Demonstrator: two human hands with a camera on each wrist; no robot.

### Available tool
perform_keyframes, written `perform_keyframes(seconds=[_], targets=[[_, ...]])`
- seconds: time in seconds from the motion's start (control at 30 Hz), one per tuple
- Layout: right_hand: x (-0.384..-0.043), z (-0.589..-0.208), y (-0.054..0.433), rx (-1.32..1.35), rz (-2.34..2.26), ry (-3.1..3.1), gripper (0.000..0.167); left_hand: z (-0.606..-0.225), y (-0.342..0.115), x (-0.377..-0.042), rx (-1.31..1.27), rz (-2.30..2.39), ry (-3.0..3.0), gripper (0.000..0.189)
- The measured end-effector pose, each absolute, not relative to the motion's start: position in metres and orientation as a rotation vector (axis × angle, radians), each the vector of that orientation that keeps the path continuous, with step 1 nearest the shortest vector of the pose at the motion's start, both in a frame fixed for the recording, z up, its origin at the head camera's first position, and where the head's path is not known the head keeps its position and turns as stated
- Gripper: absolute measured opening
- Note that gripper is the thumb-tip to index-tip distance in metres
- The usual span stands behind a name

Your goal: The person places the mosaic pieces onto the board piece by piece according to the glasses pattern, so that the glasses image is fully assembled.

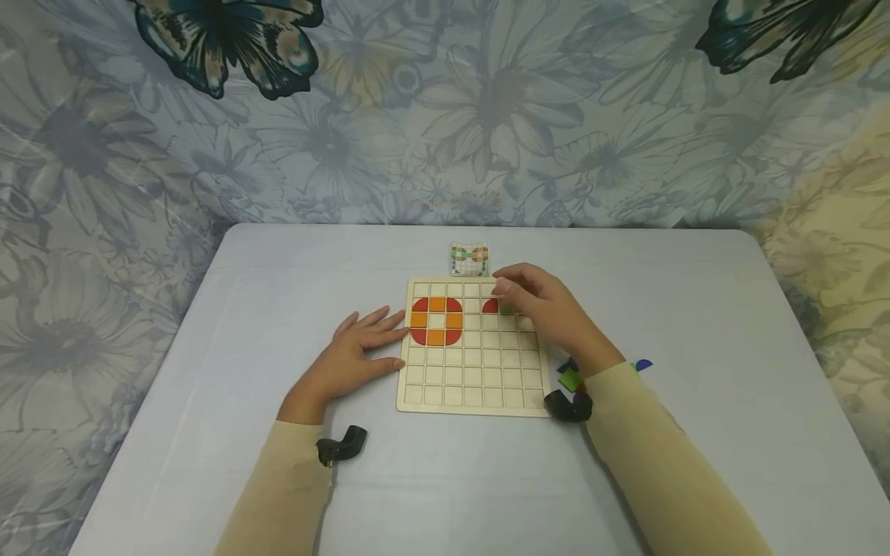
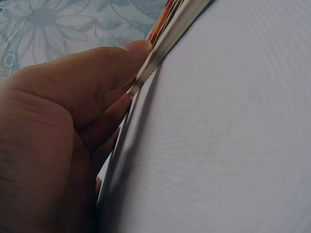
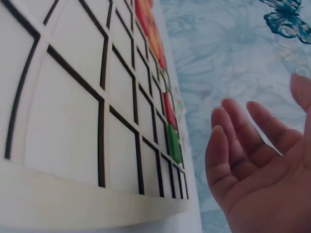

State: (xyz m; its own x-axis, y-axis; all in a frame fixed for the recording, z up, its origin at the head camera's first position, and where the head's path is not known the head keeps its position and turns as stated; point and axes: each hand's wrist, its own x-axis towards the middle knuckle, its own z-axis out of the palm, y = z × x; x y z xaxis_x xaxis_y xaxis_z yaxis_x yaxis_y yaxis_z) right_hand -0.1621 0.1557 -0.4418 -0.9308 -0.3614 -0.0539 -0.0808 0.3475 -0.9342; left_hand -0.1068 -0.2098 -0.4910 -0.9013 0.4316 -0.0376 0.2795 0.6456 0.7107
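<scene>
A square wooden grid board [image 1: 462, 395] lies on the table. At its upper left, red corner pieces [image 1: 420, 337] and orange squares [image 1: 436, 304] form a ring around one bare cell. Farther right sit a red rounded piece [image 1: 490, 306] and a green piece [image 3: 173, 143], side by side in the grid. My left hand [image 1: 351, 355] touches the board's left edge with extended fingers, its thumb [image 2: 138, 47] at the rim. Above the board's upper right hovers my right hand [image 1: 552, 305], fingers loosely bent, thumb near the index finger; nothing shows between them.
Behind the board is a small pattern card [image 1: 470, 259]. Several loose pieces, among them a green square [image 1: 571, 378] and a blue rounded piece [image 1: 644, 364], lie right of the board, partly hidden by the right forearm. A flower-patterned backdrop [image 1: 487, 154] borders the white table [image 1: 431, 486].
</scene>
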Motion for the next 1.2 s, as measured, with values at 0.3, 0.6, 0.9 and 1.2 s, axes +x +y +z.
perform_keyframes(seconds=[0.3,0.6,0.9,1.2], targets=[[-0.142,-0.431,0.184,-0.494,-1.833,2.223,0.055,-0.49,-0.21,-0.106,0.571,1.093,2.657,0.061],[-0.118,-0.437,0.218,-0.615,-2.1,1.919,0.062,-0.49,-0.21,-0.105,0.57,1.132,2.647,0.061],[-0.097,-0.447,0.261,-0.696,-2.14,1.838,0.065,-0.489,-0.209,-0.105,0.567,1.118,2.658,0.061],[-0.084,-0.463,0.299,-0.633,-2.297,1.96,0.053,-0.483,-0.206,-0.103,0.56,1.088,2.658,0.06]])
